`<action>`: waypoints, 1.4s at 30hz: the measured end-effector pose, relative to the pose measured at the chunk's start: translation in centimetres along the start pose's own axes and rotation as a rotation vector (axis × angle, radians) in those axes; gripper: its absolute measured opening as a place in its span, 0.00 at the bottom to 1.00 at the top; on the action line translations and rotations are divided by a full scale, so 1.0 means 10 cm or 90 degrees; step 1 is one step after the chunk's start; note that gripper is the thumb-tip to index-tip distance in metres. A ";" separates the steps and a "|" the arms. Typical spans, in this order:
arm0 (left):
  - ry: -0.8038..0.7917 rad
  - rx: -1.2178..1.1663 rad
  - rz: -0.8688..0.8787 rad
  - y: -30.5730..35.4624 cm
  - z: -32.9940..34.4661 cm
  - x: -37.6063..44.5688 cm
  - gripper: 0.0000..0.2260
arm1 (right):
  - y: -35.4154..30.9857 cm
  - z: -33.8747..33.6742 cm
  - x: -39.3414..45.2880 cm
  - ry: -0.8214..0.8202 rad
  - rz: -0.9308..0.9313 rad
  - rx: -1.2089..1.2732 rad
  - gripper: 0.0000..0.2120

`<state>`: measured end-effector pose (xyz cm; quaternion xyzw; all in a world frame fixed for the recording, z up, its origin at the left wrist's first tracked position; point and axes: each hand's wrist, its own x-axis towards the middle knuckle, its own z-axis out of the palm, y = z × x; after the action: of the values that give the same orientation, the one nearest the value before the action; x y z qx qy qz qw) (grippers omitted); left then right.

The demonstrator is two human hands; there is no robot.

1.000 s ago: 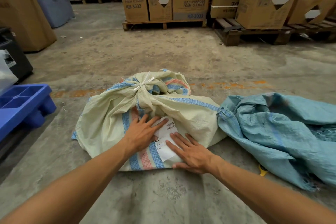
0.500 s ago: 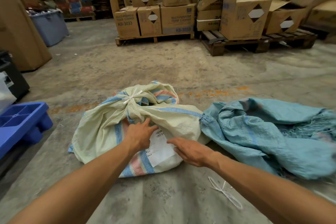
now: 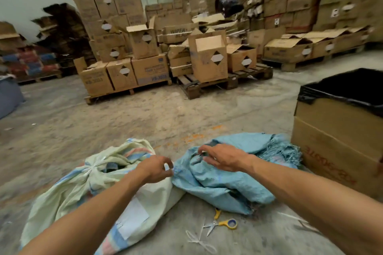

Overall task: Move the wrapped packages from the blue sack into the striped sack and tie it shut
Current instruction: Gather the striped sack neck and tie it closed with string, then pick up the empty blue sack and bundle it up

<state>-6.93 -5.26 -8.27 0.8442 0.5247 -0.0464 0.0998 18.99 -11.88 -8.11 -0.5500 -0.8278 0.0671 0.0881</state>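
The striped sack (image 3: 68,190), pale with blue and pink bands, lies full on the concrete floor at lower left. Its neck is bunched and bound with a white tie (image 3: 91,168), and a white label shows on its side. The blue sack (image 3: 219,180) lies crumpled and flat to its right. My left hand (image 3: 156,168) hovers at the seam where the two sacks meet, fingers curled, at the blue sack's edge. My right hand (image 3: 221,156) is above the blue sack with fingers spread, holding nothing. No wrapped packages are visible.
Yellow-handled scissors (image 3: 222,223) and loose white ties (image 3: 199,241) lie on the floor near me. A tall cardboard box lined with a black bag (image 3: 339,130) stands at right. Pallets stacked with cardboard boxes (image 3: 128,72) fill the back.
Both hands left the striped sack's label and moved up and right to the blue sack. My view tilted up and turned right, revealing the scissors and the lined box.
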 end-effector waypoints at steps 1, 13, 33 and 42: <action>0.000 -0.009 0.014 0.20 -0.04 0.08 0.14 | 0.18 -0.07 -0.12 -0.004 0.030 0.004 0.18; -0.074 -0.422 -0.183 1.38 0.53 1.04 0.36 | 1.86 0.38 -0.55 -0.017 0.340 0.128 0.19; -0.023 -0.446 -0.444 0.56 1.92 2.55 0.39 | 2.54 1.25 -0.29 0.228 0.883 0.419 0.56; 0.057 -0.737 -0.360 1.29 1.19 1.94 0.25 | 2.66 1.23 -0.42 0.197 0.898 0.221 0.11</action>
<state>13.57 3.64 -21.91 0.4840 0.6704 0.2548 0.5013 41.81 -5.70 -25.92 -0.9324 -0.2336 0.1590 0.2255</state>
